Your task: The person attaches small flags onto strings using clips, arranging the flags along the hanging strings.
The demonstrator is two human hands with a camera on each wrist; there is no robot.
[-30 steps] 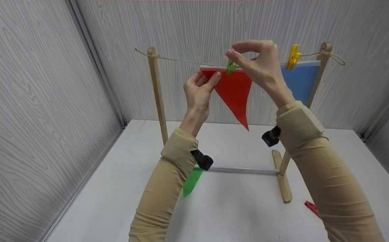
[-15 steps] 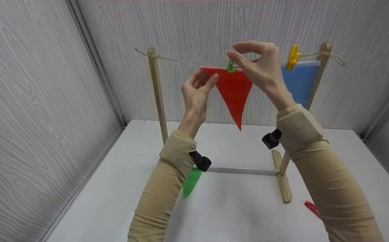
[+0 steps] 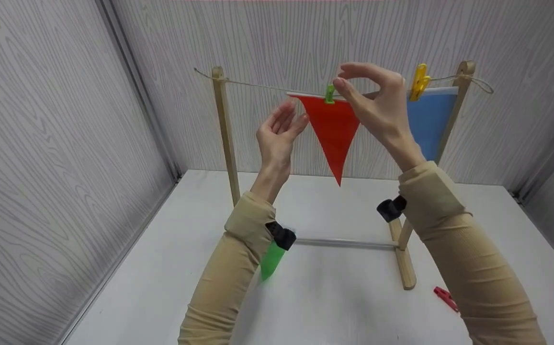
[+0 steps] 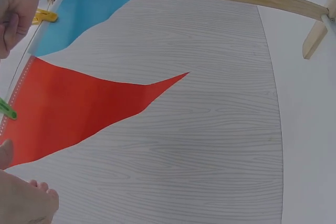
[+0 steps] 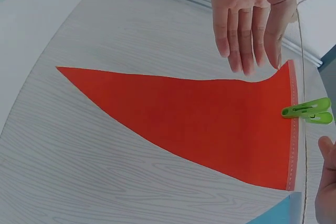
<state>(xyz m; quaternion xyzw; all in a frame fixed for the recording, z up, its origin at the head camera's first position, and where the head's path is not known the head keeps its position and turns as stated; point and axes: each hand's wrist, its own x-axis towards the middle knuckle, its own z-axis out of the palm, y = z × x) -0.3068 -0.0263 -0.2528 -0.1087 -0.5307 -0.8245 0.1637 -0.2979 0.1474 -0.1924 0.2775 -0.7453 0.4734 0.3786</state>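
A red triangular pennant hangs from the twine, point down, with a green clothespin clamped on its white-edged top. Just left of the pennant is my left hand, fingers loosely extended and holding nothing. In the right wrist view that hand's thumb tip comes close to the pennant's upper corner; touching or not, I cannot tell. My right hand is beside the clothespin, thumb and forefinger bent but apart from it. A blue flag hangs farther right under a yellow clothespin, partly behind my right hand and arm.
Wooden posts stand at both ends of the twine, joined low down by a pale rod. A green pennant shows beside my left forearm. On the white table lies a red clothespin, near my right sleeve.
My left hand has let go of the red pennant's top edge and drawn down and left. My right hand has come off the green clothespin, moving slightly right. The pennant now hangs straighter.
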